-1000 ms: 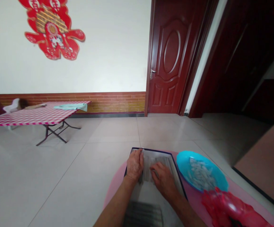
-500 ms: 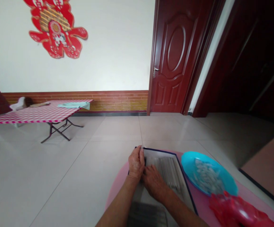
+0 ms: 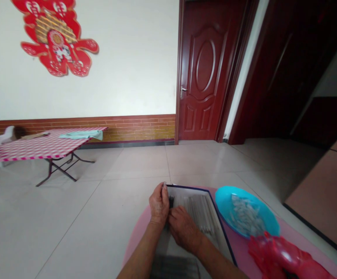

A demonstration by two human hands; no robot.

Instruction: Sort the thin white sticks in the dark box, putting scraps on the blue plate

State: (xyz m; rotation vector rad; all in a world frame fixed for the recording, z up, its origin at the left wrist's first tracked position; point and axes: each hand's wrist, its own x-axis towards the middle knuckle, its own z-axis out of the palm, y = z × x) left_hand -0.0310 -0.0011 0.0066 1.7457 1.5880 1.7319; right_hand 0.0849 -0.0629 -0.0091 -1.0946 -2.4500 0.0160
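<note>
"Two tables on the pale floor (image 3: pixel 75 209). Sizes, biggest down?"

"White wall (image 3: pixel 133 66) first, then the red door (image 3: pixel 205 69), shut. Checked table (image 3: pixel 31 146) ahead and left, folding legs, green cloth (image 3: pixel 82 134) at its far right corner. Pink table (image 3: pixel 136 234) close in."

"On the pink one?"

"Tray (image 3: pixel 224 221), dark blue rim, pale inside. Blue basin (image 3: pixel 222 197) just right of it, holding small whitish pieces (image 3: pixel 247 215). Red bag (image 3: pixel 287 252) at the basin's near edge, shiny, crumpled."

"Hands?"

"Left hand (image 3: pixel 159 203) at the tray's far left corner, thumb up, fingers together. Cannot tell whether they clamp the rim or something inside. Right hand (image 3: pixel 184 230) over the tray, knuckles up, fingers curled in against the left palm. Tips hidden; cannot tell if they pinch anything."

"Smallest items?"

"Grey sticks (image 3: pixel 200 214), thin, side by side in the tray's right half, running lengthwise. Dark bundle (image 3: pixel 171 201) upright-looking beside the left hand, blurred. Another grey batch (image 3: pixel 175 267) at the near end, partly behind the forearms."
</note>
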